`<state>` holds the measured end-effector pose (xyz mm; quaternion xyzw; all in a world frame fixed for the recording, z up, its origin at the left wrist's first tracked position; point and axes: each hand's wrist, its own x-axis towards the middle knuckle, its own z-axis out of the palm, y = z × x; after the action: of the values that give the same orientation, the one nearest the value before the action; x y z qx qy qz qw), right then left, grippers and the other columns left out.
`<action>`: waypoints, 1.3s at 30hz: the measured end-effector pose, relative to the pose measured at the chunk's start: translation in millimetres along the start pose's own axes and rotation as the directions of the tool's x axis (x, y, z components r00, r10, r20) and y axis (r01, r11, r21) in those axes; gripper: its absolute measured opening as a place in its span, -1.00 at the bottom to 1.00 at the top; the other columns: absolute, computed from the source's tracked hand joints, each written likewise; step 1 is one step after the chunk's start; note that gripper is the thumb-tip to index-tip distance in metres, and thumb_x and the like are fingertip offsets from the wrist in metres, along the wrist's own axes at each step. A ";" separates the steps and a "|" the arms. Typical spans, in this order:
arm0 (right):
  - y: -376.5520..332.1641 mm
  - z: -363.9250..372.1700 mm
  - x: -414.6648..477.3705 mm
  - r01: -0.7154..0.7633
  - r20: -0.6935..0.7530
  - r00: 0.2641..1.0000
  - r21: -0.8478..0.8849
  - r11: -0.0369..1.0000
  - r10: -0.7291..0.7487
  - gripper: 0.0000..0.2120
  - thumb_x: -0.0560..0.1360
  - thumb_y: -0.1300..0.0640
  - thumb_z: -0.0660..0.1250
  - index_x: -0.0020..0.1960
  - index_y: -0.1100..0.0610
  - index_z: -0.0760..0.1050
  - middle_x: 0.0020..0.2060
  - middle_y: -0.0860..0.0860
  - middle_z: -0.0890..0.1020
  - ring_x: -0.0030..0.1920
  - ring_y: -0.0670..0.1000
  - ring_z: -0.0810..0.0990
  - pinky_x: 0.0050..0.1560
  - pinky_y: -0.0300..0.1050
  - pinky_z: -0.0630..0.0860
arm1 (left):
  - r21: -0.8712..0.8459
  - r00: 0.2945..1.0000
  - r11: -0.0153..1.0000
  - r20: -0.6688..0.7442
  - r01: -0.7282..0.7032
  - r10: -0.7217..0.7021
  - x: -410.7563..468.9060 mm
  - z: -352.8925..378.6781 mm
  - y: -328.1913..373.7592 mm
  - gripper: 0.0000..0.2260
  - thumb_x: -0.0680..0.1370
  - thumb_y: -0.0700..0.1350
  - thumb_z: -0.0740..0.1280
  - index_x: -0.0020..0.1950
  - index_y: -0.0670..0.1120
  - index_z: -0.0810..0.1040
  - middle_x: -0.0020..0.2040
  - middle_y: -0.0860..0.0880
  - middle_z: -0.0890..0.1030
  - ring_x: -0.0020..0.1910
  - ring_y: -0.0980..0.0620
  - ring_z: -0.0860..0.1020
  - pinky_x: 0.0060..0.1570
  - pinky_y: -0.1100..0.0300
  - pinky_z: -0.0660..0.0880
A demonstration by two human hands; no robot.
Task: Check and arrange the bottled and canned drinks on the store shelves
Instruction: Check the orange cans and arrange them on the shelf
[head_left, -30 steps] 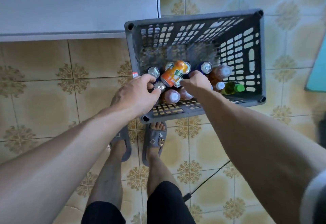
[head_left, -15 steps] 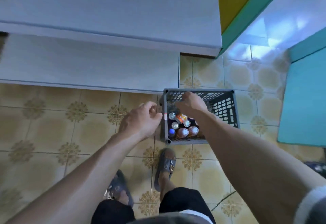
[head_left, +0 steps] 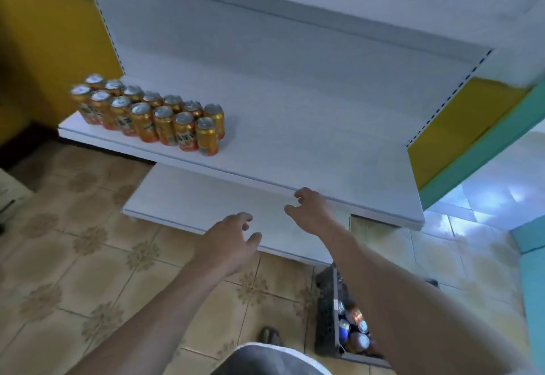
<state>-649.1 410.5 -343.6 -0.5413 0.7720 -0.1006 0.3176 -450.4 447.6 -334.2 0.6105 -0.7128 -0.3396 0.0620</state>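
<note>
Standing cans: orange cans (head_left: 150, 115) in two rows at the left end of the middle shelf (head_left: 309, 144).
Open room: bare board from the cans to the shelf's right end.
Crate: grey crate (head_left: 324, 315) of mixed drinks (head_left: 352, 330) on the floor, partly hidden by the right forearm.
Left hand (head_left: 227, 245): empty, fingers loosely spread, over the lower shelf (head_left: 188, 197).
Right hand (head_left: 312, 212): empty, fingers loosely curled, at the middle shelf's front lip, possibly touching.

L hand (head_left: 227, 245) & R hand (head_left: 312, 212) out of crate (head_left: 324, 315), empty, up by shelf (head_left: 295, 144) front edge.
</note>
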 end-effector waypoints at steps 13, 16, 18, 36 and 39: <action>-167.4 46.9 182.3 0.111 0.051 0.992 0.127 0.986 -0.118 -0.39 0.52 -0.14 0.40 0.48 0.05 0.35 0.37 0.05 0.53 0.34 0.13 0.52 0.20 -0.06 0.45 | 0.007 0.969 0.972 -0.084 0.233 -0.232 148.1 -128.1 -81.0 -0.58 0.63 0.16 0.22 0.45 0.05 0.37 0.31 0.12 0.49 0.24 0.06 0.51 0.23 0.14 0.46; -201.5 68.2 213.9 0.111 0.035 0.992 0.182 0.977 -0.119 -0.43 0.44 -0.15 0.43 0.36 0.05 0.42 0.24 0.07 0.59 0.22 0.17 0.59 0.10 -0.03 0.52 | 0.028 0.964 0.968 -0.105 0.250 -0.246 175.9 -144.5 -93.8 -0.59 0.63 0.15 0.22 0.45 0.06 0.37 0.29 0.13 0.50 0.24 0.09 0.49 0.20 0.19 0.44; -214.3 81.3 230.9 0.098 -0.006 0.995 0.187 0.977 -0.099 -0.43 0.32 -0.13 0.41 0.28 0.03 0.45 0.17 0.09 0.62 0.14 0.19 0.62 0.10 0.08 0.60 | 0.010 0.960 0.966 -0.114 0.260 -0.257 188.3 -151.8 -99.6 -0.60 0.63 0.15 0.23 0.43 0.06 0.39 0.27 0.14 0.50 0.23 0.10 0.49 0.20 0.20 0.43; -246.2 68.6 138.5 0.299 -0.457 0.880 0.321 0.899 -0.129 -0.42 0.32 -0.06 0.63 0.25 -0.16 0.44 0.13 -0.27 0.55 0.16 -0.17 0.53 0.14 -0.19 0.54 | -0.328 0.958 0.901 -0.048 -0.284 0.284 227.1 -186.4 -152.9 -0.28 0.47 0.07 0.50 0.54 0.10 0.23 0.48 0.15 0.36 0.42 0.15 0.36 0.36 0.09 0.41; -267.6 61.0 100.2 0.415 -0.553 0.802 0.241 0.878 -0.227 -0.42 0.34 -0.06 0.60 0.26 -0.21 0.39 0.14 -0.31 0.53 0.18 -0.18 0.53 0.11 -0.34 0.49 | -0.440 0.877 0.766 -0.130 -0.469 0.462 220.4 -193.5 -149.4 -0.22 0.43 -0.01 0.56 0.54 0.01 0.24 0.46 0.09 0.40 0.45 0.07 0.37 0.34 0.08 0.45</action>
<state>-427.3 226.4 -295.7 -0.5544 0.6926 -0.4285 0.1715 -283.8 163.9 -342.4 0.3847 -0.7404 -0.4678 0.2915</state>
